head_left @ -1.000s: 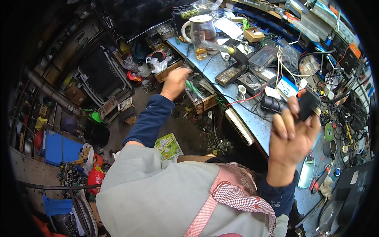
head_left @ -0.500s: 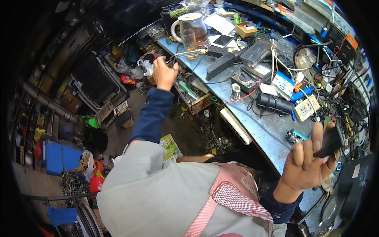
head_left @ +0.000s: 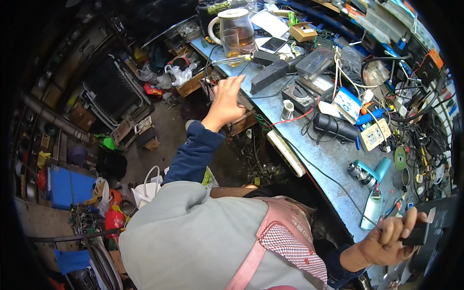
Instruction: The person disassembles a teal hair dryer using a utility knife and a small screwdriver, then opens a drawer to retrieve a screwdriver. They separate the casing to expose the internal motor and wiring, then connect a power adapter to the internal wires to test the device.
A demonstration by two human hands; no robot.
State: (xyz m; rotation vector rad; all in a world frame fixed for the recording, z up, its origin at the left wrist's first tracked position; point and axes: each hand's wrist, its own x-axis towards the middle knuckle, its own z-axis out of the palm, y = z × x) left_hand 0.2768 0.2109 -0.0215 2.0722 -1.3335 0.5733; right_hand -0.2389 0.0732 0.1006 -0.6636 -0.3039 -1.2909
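Note:
My left hand [head_left: 226,101] is at the bench's near edge, fingers bent and loosely apart over a dark strip; what lies under them is hard to make out. At lower right, my right hand [head_left: 386,241] grips a flat black object [head_left: 414,234], with a dark cable beside it. Near that hand lie a teal handheld device's body [head_left: 382,169] and an oblong pale teal piece [head_left: 371,210]. Ahead of my left hand are an elongated black block [head_left: 268,76] and a glass kettle [head_left: 236,29] with amber liquid, behind a drinking glass [head_left: 232,46].
The blue bench [head_left: 316,159] is crowded with a meter [head_left: 297,94], black cylinder [head_left: 333,126], socket block [head_left: 374,135], phone [head_left: 273,45] and tangled cables. A pale strip [head_left: 285,152] runs along its edge. Wooden drawers [head_left: 191,84], a folding frame [head_left: 113,96] and clutter stand at left.
My right hand has moved down and to the right with the black object, uncovering more of the teal pieces. My left hand went up-left, then shifted right and down toward the bench edge.

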